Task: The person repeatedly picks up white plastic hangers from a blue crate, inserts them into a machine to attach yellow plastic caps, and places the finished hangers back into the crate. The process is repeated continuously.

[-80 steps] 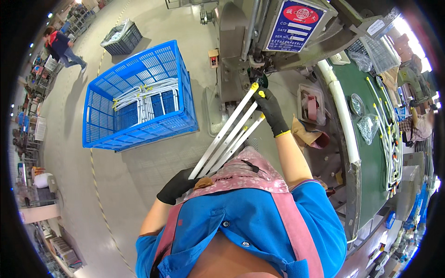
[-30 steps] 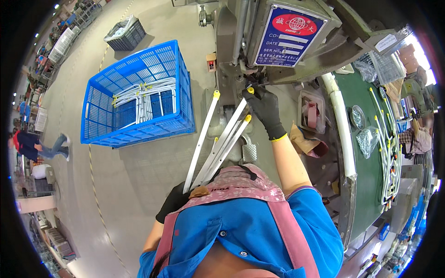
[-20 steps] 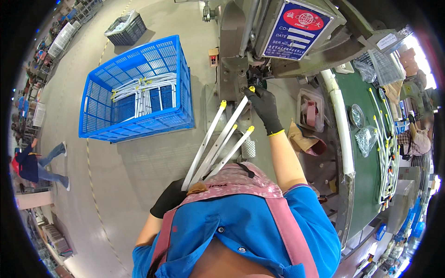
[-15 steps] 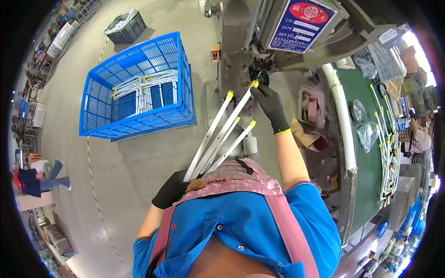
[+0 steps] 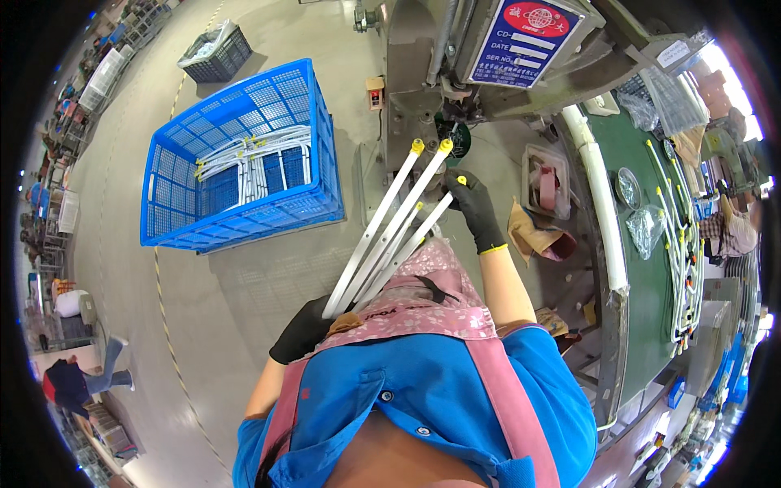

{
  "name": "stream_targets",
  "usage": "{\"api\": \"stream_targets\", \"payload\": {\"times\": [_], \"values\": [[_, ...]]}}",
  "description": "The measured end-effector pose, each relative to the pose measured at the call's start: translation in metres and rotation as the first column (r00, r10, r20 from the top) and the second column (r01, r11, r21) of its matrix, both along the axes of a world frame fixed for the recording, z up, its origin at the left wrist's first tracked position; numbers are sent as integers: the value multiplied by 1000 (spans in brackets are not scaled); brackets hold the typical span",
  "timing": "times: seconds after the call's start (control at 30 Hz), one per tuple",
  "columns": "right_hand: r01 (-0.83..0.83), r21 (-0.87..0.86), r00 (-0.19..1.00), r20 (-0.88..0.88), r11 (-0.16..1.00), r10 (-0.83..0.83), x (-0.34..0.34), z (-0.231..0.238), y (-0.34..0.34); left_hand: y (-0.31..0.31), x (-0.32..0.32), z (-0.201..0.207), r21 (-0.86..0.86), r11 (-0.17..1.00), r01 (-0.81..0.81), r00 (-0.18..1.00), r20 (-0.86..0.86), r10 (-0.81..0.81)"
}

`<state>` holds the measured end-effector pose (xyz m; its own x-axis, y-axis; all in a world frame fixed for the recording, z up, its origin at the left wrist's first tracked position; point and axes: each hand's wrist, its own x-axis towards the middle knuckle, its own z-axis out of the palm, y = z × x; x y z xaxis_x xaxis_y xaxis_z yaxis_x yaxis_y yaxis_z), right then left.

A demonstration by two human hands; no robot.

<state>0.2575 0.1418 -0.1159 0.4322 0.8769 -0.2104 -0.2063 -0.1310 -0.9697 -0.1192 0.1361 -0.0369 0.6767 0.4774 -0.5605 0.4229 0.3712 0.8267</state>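
Several white metal tubes [image 5: 395, 225] with yellow end pieces fan out in front of my apron. My left hand [image 5: 300, 333], in a black glove, is closed round their lower ends beside my waist. At the upper end of the rightmost tube [image 5: 437, 213], my black-gloved right hand [image 5: 477, 213] has its fingers closed just by the yellow tip [image 5: 462, 180]. Two other tubes reach higher, their yellow tips in front of a grey machine [image 5: 409, 114]. The lower tube ends are hidden in my left hand.
A blue plastic crate [image 5: 268, 221] with more white tubes [image 5: 255, 167] stands at left. A dark crate [image 5: 218, 63] is behind it. On the right, a green-topped table [image 5: 630, 297] bears tubes and bags. Below the machine sits a bin [image 5: 561, 199]. A person [image 5: 77, 382] is far left.
My right hand has moved down from a higher yellow tip to the rightmost tube's end. The tubes have spread slightly and that tube's tip has risen. The far person has shifted.
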Motion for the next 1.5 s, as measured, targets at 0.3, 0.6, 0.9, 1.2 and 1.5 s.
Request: {"api": "stream_targets", "payload": {"times": [0.3, 0.6, 0.9, 1.2, 1.5], "values": [[94, -85, 898, 438, 992, -48, 2, 12, 6, 3, 4, 10, 98, 995, 8, 999, -48, -4], [212, 3, 883, 429, 977, -193, 0, 42, 17, 3, 4, 24, 193, 980, -54, 993, -89, 72], [135, 158, 793, 575, 978, -202, -2, 84, 39, 0, 7, 29, 158, 968, -194, 977, -52, 205], [70, 208, 809, 560, 976, -178, 9, 64, 50, -3, 16, 11, 101, 967, -232, 971, -42, 237], [13, 126, 856, 511, 992, -76, 13, 75, 50, -2, -4, 23, 231, 969, -82, 989, -99, 108]]}}
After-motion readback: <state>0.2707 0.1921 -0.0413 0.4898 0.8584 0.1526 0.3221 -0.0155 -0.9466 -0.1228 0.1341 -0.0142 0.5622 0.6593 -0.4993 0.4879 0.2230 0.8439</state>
